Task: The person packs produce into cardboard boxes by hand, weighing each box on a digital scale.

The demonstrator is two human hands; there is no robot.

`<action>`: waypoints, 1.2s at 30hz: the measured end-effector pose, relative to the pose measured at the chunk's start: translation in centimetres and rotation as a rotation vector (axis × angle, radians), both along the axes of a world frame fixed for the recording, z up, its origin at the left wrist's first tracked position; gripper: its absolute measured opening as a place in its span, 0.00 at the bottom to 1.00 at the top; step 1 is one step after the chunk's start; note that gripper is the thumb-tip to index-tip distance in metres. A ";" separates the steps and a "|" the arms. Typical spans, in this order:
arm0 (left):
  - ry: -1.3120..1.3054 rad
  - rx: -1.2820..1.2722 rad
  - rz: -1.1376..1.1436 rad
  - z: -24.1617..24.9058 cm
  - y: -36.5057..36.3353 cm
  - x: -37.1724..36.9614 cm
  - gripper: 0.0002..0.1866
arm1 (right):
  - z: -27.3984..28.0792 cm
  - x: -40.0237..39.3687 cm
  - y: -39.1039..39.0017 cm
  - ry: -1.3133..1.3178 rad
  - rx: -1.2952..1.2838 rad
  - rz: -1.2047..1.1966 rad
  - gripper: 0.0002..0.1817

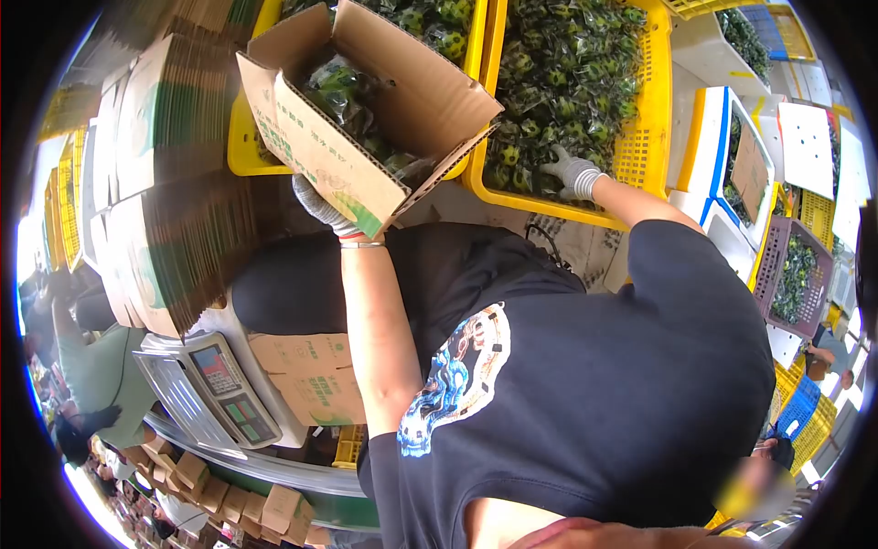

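Your open carton, partly filled with wrapped green produce, is just beside the yellow crate, its near edge grasped by your left hand. Your right hand dips among the crate's packets, apparently gathering; the next move calls for a light pinch, though buried fingertips mean I cannot tell whether it grips any.

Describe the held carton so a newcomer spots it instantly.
Find the yellow crate the right hand reaches into. Just left of it in the picture, the gloved left hand holds a brown carton. Unlike the flat cartons stacked farther left, it is open, with bagged green produce inside.
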State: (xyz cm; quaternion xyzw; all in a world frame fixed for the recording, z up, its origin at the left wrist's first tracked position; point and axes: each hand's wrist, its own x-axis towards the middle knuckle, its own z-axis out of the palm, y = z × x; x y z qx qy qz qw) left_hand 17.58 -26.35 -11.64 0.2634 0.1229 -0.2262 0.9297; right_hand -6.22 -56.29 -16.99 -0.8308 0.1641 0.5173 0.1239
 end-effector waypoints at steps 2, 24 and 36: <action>0.002 -0.310 -0.059 -1.1 0.7 0.4 0.34 | -1.7 -1.1 -0.9 -0.087 0.030 0.024 0.41; 0.008 -0.311 -0.029 -0.2 0.5 0.2 0.31 | -4.1 0.8 -1.4 -0.182 0.096 -0.090 0.26; -0.120 -0.219 -0.093 -0.7 0.4 1.2 0.38 | 24.7 13.2 -0.9 -1.559 0.556 -0.114 0.10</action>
